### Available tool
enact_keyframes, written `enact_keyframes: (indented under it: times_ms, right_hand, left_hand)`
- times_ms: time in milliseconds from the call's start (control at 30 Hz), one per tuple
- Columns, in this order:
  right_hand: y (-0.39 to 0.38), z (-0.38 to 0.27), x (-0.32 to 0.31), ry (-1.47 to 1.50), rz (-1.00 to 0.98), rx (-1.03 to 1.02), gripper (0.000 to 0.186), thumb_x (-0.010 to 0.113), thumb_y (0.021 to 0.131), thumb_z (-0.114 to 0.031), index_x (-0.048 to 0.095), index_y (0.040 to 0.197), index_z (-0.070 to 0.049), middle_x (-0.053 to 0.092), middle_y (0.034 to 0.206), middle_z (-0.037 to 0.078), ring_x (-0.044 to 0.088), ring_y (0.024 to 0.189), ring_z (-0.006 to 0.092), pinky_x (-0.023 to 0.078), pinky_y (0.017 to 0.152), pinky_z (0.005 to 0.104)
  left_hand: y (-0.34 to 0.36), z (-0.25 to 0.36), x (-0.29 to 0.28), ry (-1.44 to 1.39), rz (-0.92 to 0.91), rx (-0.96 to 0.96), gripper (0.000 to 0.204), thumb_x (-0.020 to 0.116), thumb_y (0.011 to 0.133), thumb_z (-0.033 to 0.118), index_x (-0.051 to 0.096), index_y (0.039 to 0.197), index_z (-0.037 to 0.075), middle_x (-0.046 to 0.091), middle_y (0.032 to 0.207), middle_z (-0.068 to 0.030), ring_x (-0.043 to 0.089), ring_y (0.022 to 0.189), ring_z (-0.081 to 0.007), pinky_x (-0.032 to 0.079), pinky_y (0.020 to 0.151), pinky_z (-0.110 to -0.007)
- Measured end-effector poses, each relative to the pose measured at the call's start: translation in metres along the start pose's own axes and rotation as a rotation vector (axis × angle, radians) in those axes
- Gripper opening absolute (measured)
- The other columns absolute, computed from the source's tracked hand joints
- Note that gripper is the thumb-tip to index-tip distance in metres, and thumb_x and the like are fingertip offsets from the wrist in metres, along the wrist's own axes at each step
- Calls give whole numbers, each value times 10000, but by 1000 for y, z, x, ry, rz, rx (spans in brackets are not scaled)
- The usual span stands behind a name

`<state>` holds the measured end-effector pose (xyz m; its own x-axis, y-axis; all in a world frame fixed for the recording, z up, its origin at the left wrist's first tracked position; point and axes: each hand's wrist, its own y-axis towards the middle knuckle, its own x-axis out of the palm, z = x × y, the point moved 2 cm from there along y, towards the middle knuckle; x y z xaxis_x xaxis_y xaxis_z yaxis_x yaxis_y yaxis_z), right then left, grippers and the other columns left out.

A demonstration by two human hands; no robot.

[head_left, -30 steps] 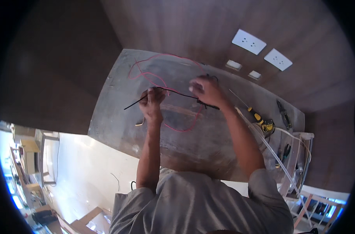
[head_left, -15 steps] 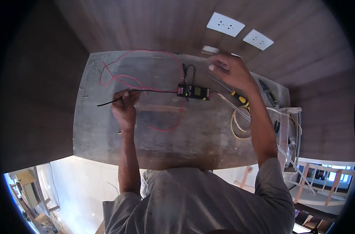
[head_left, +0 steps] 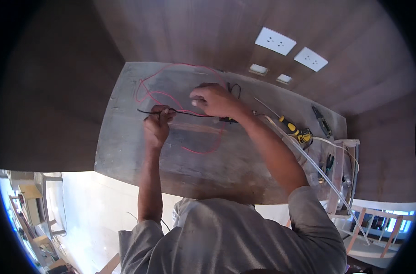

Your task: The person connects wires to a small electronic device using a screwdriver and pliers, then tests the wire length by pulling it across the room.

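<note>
Pinched in the fingers of my left hand (head_left: 157, 128) is a thin black wire (head_left: 192, 113), its free end sticking out to the left. From there the wire runs right toward a small black box (head_left: 227, 119), which my right forearm and wrist mostly cover. My right hand (head_left: 217, 100) hovers above the wires beside the box, fingers curled with a gap to the thumb and nothing visible between them. A long red wire (head_left: 180, 64) loops over the far and left parts of the worn grey board (head_left: 125, 132), passing close to my left hand.
A yellow-and-black screwdriver (head_left: 288, 124) lies to the right, beside another yellow-and-black object (head_left: 305, 135) and pliers (head_left: 322, 121). Pale rods (head_left: 315, 162) cross the right edge. On the brown wall are white socket plates (head_left: 275, 41) above two rectangular cutouts (head_left: 258, 69).
My right hand has swung left from near the wall to above the wires, now covering much of the black box. My left hand still grips the black wire. The view has shifted slightly.
</note>
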<state>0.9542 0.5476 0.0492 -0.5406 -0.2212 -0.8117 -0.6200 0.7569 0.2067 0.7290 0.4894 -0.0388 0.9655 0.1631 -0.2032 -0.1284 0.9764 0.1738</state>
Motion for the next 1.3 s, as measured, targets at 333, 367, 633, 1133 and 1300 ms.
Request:
enact_keyframes:
  times_ms: [333, 367, 633, 1133, 1300]
  right_hand:
    - [64, -5, 90, -284, -214, 116, 210, 693, 816, -152, 746, 966, -15, 689, 1077, 205, 664, 1079, 366, 554, 893, 453]
    - [66, -3, 96, -318, -196, 105, 177, 697, 820, -150, 746, 949, -40, 681, 1060, 179, 653, 1074, 354, 545, 897, 447]
    - [51, 27, 69, -53, -142, -13, 123, 685, 801, -55, 750, 905, -54, 685, 1089, 188, 674, 1020, 332, 549, 872, 433]
    - [-70, 57, 0, 82, 89, 262, 127, 705, 852, -115, 703, 941, -24, 702, 920, 149, 687, 901, 322, 544, 813, 420]
    - [-78, 60, 22, -148, 109, 153, 83, 675, 826, -90, 692, 889, -38, 660, 880, 125, 646, 933, 322, 531, 806, 461]
  left_hand:
    - [-43, 3, 2, -557, 104, -275, 372, 615, 1034, 334, 609, 1216, 10, 716, 1056, -127, 727, 941, -226, 589, 780, -341]
    - [-45, 0, 1, -557, 109, -277, 372, 615, 1034, 334, 609, 1216, 10, 716, 1056, -127, 727, 941, -226, 589, 780, -341]
    - [-5, -34, -38, 484, 39, 504, 414, 612, 878, 8, 605, 1293, 12, 643, 1224, -190, 616, 1166, -363, 517, 979, -467]
    - [188, -80, -194, 941, 17, 591, 138, 677, 718, 144, 732, 844, 133, 683, 807, -137, 662, 747, -390, 534, 683, -515]
    - [196, 9, -215, 1265, 338, 579, 199, 673, 744, 163, 743, 930, 156, 697, 833, -142, 674, 788, -406, 548, 679, -519]
